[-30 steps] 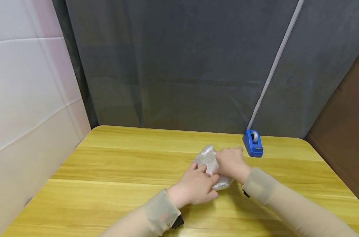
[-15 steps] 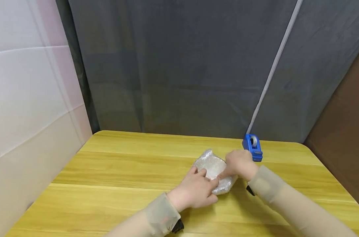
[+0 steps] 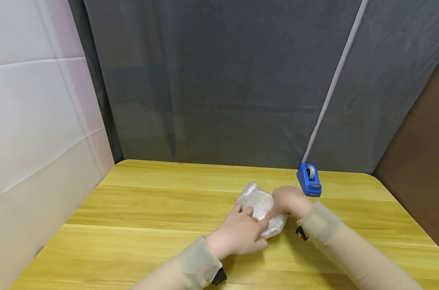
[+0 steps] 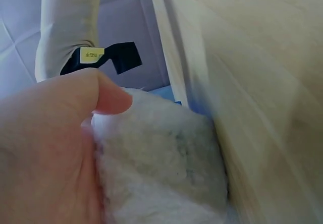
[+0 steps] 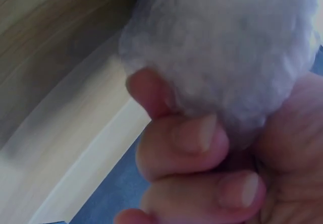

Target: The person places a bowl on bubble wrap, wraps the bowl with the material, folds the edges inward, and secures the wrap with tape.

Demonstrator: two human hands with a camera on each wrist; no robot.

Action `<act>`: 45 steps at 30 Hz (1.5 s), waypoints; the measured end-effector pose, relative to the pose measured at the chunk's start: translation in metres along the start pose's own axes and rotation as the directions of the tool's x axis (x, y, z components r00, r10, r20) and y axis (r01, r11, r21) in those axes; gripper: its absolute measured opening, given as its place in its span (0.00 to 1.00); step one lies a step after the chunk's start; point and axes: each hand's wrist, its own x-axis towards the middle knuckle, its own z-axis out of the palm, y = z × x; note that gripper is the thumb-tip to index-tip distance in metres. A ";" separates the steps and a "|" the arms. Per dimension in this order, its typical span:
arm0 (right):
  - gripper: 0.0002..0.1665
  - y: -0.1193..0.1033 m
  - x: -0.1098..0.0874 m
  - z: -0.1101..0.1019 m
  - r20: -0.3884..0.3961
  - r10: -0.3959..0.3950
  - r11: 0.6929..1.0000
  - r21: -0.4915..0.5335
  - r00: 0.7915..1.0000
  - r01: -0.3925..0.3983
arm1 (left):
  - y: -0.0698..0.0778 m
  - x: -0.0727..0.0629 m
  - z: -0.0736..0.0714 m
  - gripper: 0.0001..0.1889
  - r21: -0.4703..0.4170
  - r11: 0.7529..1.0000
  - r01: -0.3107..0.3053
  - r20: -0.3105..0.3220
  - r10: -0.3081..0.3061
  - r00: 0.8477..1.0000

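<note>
A bubble-wrapped bundle (image 3: 257, 199), clear and whitish with a rounded shape, lies on the table; what is inside cannot be made out. My left hand (image 3: 239, 231) holds it from the near left, fingers spread over the top. In the left wrist view, the left thumb (image 4: 113, 98) bends against the bundle's side. My right hand (image 3: 289, 201) grips the right side, its thumb pressing on top close to the left fingertips. In the right wrist view, curled fingers (image 5: 181, 148) lie at the bundle's lower edge (image 5: 217, 57).
A blue tape dispenser (image 3: 309, 181) with a roll of clear tape stands at the table's back right, just beyond the right hand. The wood-grain table (image 3: 139, 217) has a dark curtain behind it and a white wall at the left.
The right hand has shifted off the bundle's top toward its right side, uncovering more wrap. The left hand stays nearly still. The head view has tilted slightly.
</note>
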 end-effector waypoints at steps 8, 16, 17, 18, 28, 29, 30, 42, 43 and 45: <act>0.28 -0.012 0.010 0.002 -0.065 -0.069 0.998 -0.011 0.996 0.068 | -0.004 -0.004 0.000 0.20 -0.014 1.000 0.011 0.007 -0.011 1.000; 0.29 -0.024 0.017 0.008 -0.105 -0.076 0.992 -0.106 0.992 0.064 | -0.009 -0.012 0.005 0.21 0.020 0.999 0.028 0.012 -0.028 1.000; 0.28 -0.026 0.017 0.009 -0.116 -0.072 0.992 -0.110 0.991 0.059 | -0.009 -0.013 0.006 0.21 0.020 0.999 0.035 0.007 -0.035 0.999; 0.28 -0.027 0.018 0.010 -0.130 -0.071 0.992 -0.112 0.989 0.056 | -0.009 -0.013 0.007 0.21 0.026 0.999 0.042 -0.001 -0.042 0.999; 0.24 -0.024 0.030 0.010 -0.219 -0.005 1.000 0.029 0.976 0.011 | -0.022 0.008 0.012 0.18 0.062 0.989 0.135 -0.032 -0.133 0.991; 0.24 -0.024 0.032 0.011 -0.238 0.000 0.999 0.049 0.971 0.012 | -0.025 0.011 0.012 0.18 0.059 0.987 0.149 -0.020 -0.148 0.989; 0.24 -0.024 0.033 0.012 -0.261 0.001 0.998 0.063 0.965 0.016 | -0.028 0.014 0.012 0.18 0.052 0.985 0.165 -0.010 -0.164 0.986; 0.33 -0.028 0.040 0.027 -0.390 0.038 0.955 0.284 0.920 0.081 | -0.071 0.053 0.009 0.24 -0.056 0.951 0.305 0.083 -0.300 0.950; 0.33 -0.028 0.040 0.028 -0.396 0.036 0.952 0.293 0.918 0.090 | -0.076 0.056 0.010 0.24 -0.067 0.946 0.316 0.086 -0.310 0.947; 0.32 -0.028 0.040 0.029 -0.399 0.031 0.947 0.304 0.917 0.100 | -0.083 0.062 0.010 0.23 -0.084 0.938 0.337 0.090 -0.330 0.940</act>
